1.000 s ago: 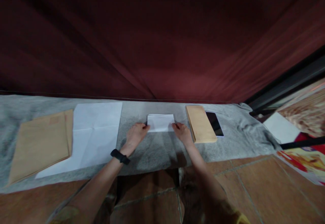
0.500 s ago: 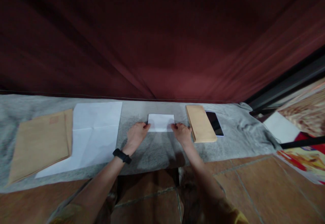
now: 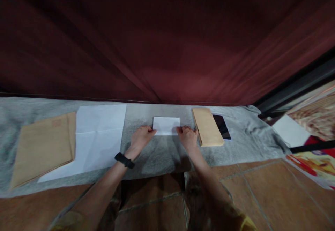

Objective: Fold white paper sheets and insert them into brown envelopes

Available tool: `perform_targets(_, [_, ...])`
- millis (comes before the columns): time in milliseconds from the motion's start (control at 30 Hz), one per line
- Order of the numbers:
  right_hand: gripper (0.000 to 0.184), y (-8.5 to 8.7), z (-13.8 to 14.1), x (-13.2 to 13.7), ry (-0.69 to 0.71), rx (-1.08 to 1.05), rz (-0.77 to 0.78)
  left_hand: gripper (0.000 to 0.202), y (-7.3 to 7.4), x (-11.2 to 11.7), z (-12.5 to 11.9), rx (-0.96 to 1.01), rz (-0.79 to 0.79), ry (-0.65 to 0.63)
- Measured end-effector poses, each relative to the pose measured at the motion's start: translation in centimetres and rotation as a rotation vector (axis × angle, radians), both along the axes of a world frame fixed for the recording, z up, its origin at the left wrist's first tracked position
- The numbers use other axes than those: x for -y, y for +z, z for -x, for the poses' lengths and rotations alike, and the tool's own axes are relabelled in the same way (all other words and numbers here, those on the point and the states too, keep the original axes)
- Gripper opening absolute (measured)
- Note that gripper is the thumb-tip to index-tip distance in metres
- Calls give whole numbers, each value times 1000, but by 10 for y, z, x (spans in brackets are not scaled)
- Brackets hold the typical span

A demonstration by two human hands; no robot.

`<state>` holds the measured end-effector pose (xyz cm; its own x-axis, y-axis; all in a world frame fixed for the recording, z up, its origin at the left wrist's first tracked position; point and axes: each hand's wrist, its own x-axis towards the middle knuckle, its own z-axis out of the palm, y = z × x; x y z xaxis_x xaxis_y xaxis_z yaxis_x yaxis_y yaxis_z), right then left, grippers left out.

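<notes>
A small white folded sheet of paper (image 3: 166,125) lies flat on the grey cloth (image 3: 159,154) in front of me. My left hand (image 3: 141,137), with a black band on its wrist, pinches the paper's left edge between thumb and curled fingers. At the opposite edge, my right hand (image 3: 187,137) grips the lower right corner the same way. Just beyond the right hand rests a stack of narrow brown envelopes (image 3: 208,128), close to its knuckles.
On the left lie large white sheets (image 3: 101,133), partly under big brown envelopes (image 3: 44,147). A dark phone-like device (image 3: 222,126) sticks out from behind the narrow envelopes. A dark red curtain (image 3: 167,67) hangs along the far edge. Printed packaging (image 3: 314,164) stands at right, above the tiled floor (image 3: 261,189).
Both hands stay at the paper's two sides. My left thumb has shifted slightly inward over the left edge; the view has moved a little.
</notes>
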<state>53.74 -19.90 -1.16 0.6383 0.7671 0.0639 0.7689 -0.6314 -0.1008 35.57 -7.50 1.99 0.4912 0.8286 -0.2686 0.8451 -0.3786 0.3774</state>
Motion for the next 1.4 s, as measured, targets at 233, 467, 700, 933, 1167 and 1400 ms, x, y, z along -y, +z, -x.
perform_targets(233, [40, -3, 2, 1, 10, 41, -18, 40, 2, 3, -3, -25, -7, 27])
perform_targets(467, [42, -1, 4, 0, 9, 41, -6, 38, 3, 5, -3, -49, -15, 41])
perform_targets(700, [43, 3, 5, 1, 17, 25, 18, 37, 1, 9, -5, -51, -54, 55])
perform_targets(933, [43, 5, 7, 1, 25, 49, 31, 31, -5, 16, -5, -36, -212, 30])
perform_targets(1167, [43, 8, 9, 1, 22, 40, 20, 44, -35, 46, -12, 251, -471, -411])
perform_targets(1400, [42, 11, 9, 3, 24, 29, 28, 68, -57, 69, -9, 159, -524, -520])
